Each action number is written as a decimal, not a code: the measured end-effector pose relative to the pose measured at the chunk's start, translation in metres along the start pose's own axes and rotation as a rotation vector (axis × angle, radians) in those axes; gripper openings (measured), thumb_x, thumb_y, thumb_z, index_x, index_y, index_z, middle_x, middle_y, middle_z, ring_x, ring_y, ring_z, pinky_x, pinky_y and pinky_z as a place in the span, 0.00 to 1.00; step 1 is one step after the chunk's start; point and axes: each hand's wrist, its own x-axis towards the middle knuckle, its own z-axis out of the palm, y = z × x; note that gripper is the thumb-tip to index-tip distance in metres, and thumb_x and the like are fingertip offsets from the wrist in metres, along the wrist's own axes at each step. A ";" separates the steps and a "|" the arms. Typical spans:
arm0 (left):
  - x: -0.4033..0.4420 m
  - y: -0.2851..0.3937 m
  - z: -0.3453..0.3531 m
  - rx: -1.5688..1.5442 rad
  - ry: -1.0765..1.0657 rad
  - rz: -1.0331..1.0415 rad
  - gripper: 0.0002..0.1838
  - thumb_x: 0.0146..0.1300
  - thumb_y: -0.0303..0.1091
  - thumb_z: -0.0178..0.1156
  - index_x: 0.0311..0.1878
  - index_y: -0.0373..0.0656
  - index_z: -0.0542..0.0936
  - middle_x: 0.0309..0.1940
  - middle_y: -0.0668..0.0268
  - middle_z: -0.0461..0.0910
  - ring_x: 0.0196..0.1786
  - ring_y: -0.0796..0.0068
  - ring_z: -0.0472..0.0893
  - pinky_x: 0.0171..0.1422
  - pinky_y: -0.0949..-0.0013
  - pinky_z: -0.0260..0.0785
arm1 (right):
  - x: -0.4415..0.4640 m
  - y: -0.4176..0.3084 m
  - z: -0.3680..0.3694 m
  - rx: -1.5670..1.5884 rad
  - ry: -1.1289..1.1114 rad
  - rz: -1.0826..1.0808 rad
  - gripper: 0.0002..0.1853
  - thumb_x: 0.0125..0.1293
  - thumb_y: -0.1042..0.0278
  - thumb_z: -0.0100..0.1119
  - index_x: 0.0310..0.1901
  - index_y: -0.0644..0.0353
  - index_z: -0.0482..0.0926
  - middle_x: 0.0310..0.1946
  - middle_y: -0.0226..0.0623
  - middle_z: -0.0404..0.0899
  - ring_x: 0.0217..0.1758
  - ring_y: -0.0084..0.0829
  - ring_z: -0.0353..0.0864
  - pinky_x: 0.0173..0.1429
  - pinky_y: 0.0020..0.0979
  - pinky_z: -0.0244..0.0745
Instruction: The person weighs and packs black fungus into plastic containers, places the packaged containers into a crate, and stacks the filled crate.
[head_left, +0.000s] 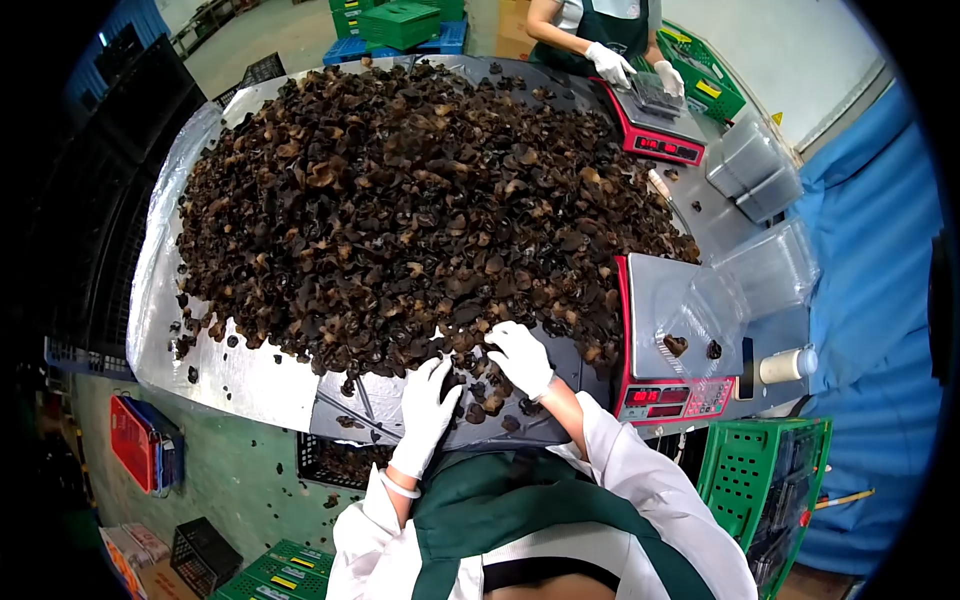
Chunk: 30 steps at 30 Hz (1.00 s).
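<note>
A large heap of dried wood ear mushrooms [420, 200], dark brown and curled, covers most of the table. At its near edge my left hand [428, 412], in a white glove, lies with fingers stretched toward the mushrooms and apart. My right hand [520, 360], gloved too, reaches in from the right, its bent fingers spread against the heap's edge. Between the two hands lie several loose mushroom pieces [488, 392]. I see nothing gripped in either hand, though some fingertips are partly hidden.
To the right, a red scale [655, 398] bears a clear plastic box [705, 325] holding a few mushrooms. Stacked clear boxes [755, 170] and a white bottle [788, 366] stand nearby. Across the table, a co-worker's gloved hands [610, 65] are at another scale [660, 148]. Green crates [745, 470] stand below right.
</note>
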 end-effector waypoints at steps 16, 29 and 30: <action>-0.003 0.037 -0.030 -0.596 -0.160 -0.048 0.13 0.63 0.25 0.57 0.50 0.39 0.80 0.45 0.62 0.81 0.49 0.71 0.79 0.54 0.71 0.71 | -0.049 -0.043 -0.033 1.495 -0.537 0.674 0.13 0.69 0.66 0.56 0.52 0.60 0.75 0.40 0.29 0.76 0.40 0.18 0.76 0.40 0.22 0.76; -0.060 -0.008 -0.051 -0.322 -0.040 -0.053 0.12 0.55 0.30 0.67 0.43 0.39 0.82 0.35 0.61 0.80 0.35 0.67 0.80 0.42 0.70 0.73 | -0.059 0.015 -0.068 0.627 -0.058 0.424 0.12 0.64 0.73 0.57 0.49 0.60 0.79 0.43 0.35 0.78 0.44 0.23 0.78 0.50 0.27 0.75; -0.059 -0.005 -0.049 -0.249 -0.091 0.050 0.13 0.55 0.33 0.67 0.44 0.41 0.81 0.36 0.61 0.80 0.36 0.64 0.80 0.42 0.68 0.73 | -0.050 0.013 -0.067 0.418 0.042 0.218 0.14 0.58 0.77 0.59 0.47 0.60 0.81 0.43 0.39 0.78 0.46 0.33 0.79 0.52 0.30 0.74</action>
